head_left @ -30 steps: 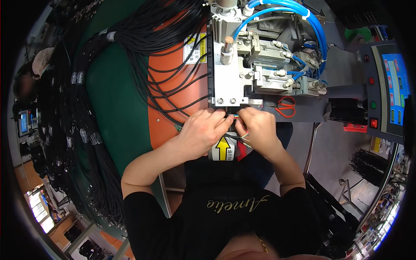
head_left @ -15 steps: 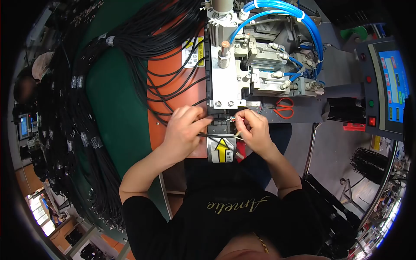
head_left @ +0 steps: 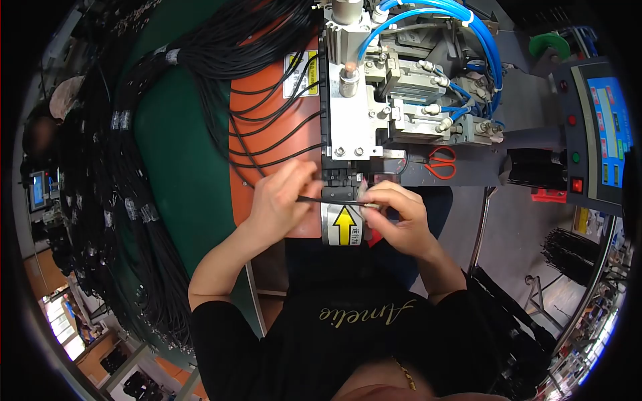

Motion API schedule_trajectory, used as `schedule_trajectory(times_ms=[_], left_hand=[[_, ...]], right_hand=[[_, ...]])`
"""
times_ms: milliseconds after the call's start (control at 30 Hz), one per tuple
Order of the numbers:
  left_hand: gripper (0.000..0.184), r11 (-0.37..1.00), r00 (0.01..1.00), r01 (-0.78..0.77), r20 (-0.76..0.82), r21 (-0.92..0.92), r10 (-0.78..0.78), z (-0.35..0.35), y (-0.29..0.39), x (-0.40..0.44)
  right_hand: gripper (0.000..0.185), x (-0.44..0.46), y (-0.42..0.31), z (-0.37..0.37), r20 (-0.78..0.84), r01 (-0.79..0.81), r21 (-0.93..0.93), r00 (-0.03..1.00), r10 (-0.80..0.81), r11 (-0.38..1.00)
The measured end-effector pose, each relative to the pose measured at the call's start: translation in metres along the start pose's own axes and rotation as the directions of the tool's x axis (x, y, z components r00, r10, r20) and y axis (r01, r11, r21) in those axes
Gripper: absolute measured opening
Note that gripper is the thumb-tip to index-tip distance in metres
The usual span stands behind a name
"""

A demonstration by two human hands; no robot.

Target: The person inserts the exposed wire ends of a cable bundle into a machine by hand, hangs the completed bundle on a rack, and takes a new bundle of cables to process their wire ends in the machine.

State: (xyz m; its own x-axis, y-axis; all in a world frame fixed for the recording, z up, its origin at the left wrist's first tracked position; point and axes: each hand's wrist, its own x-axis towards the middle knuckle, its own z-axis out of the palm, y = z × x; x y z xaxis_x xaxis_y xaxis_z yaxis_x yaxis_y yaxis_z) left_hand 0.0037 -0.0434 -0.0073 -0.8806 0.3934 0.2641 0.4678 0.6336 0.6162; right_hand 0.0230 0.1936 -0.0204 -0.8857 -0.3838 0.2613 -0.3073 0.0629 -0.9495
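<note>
We saw a thick bundle of thin black cables point(head_left: 241, 47), several already reaching the machine's silver metal block point(head_left: 348, 127). One slim black cable point(head_left: 331, 200) lay outside, nearer the body; we judged its handling unfinished. It spanned both hands: the right hand's point(head_left: 365, 204) thumb and forefinger pinched its pale end; the left hand's point(head_left: 309, 190) fingers blurred, their grip unclear.
</note>
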Motion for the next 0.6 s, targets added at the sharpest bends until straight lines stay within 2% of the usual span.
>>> schedule_trajectory(times_ms=[33,67,100,133,167,200,233,267,300,333,400,433,467,533,600], left_hand=[[0.028,0.983,0.997,0.003,0.077,-0.184,0.011,-0.004,0.007,0.003],[0.024,0.965,0.986,0.047,0.169,-0.259,-0.003,-0.01,0.02,0.006],[0.024,0.965,0.986,0.047,0.169,-0.259,-0.002,-0.007,0.02,0.007],[0.025,0.962,0.989,-0.026,0.132,-0.273,0.064,-0.003,0.019,0.007],[0.027,0.954,0.987,-0.097,0.094,-0.284,0.128,0.0,0.018,0.006],[0.025,0.959,0.991,-0.077,0.083,-0.273,0.103,0.003,0.018,0.006],[0.025,0.959,0.991,-0.079,0.08,-0.272,0.104,0.004,0.019,0.007],[0.023,0.968,0.98,-0.187,0.032,-0.168,0.195,0.006,0.02,0.008],[0.022,0.956,0.958,-0.288,-0.003,-0.06,0.288,0.008,0.021,0.007],[0.024,0.929,0.929,-0.369,-0.024,0.013,0.369,0.012,0.022,0.006],[0.023,0.932,0.932,-0.363,-0.002,0.029,0.363,0.017,0.023,0.008],[0.023,0.934,0.936,-0.353,0.021,0.048,0.352,0.018,0.024,0.008],[0.023,0.934,0.936,-0.353,0.021,0.048,0.353,0.018,0.026,0.01],[0.017,0.979,0.977,-0.178,0.099,-0.098,0.188,0.014,0.032,0.015],[0.015,0.979,0.987,-0.129,0.076,-0.157,0.142,0.018,0.028,0.015]], right_hand=[[0.024,0.002,-0.003,0.001,-0.043,-0.004,-0.056,0.999,0.001,0.998],[0.024,0.003,-0.004,0.004,-0.043,-0.005,-0.056,0.999,0.002,0.998],[0.023,0.006,-0.004,0.008,-0.075,-0.104,0.061,0.991,0.108,0.993],[0.021,0.007,-0.005,0.01,-0.093,-0.195,0.181,0.972,0.214,0.964],[0.017,0.005,0.001,0.014,-0.056,-0.24,0.423,0.955,0.29,0.874],[0.017,0.004,0.003,0.014,-0.055,-0.239,0.422,0.956,0.288,0.874],[0.015,0.004,0.004,0.013,-0.019,-0.281,0.562,0.936,0.352,0.778],[0.015,0.003,0.007,0.01,0.026,-0.314,0.684,0.913,0.407,0.659],[0.013,0.004,0.01,0.006,0.139,-0.364,0.77,0.897,0.419,0.524],[0.013,0.005,0.012,0.005,0.136,-0.364,0.771,0.896,0.423,0.523],[0.013,0.01,0.01,0.0,0.195,-0.451,0.75,0.85,0.49,0.483],[0.016,0.01,0.006,0.001,0.133,-0.459,0.664,0.849,0.511,0.59],[0.016,0.009,0.004,0.003,0.133,-0.459,0.664,0.849,0.512,0.59],[0.019,0.005,0.002,0.009,0.036,-0.343,0.652,0.905,0.425,0.676],[0.023,0.0,0.009,0.01,0.036,-0.309,0.699,0.916,0.4,0.644]])
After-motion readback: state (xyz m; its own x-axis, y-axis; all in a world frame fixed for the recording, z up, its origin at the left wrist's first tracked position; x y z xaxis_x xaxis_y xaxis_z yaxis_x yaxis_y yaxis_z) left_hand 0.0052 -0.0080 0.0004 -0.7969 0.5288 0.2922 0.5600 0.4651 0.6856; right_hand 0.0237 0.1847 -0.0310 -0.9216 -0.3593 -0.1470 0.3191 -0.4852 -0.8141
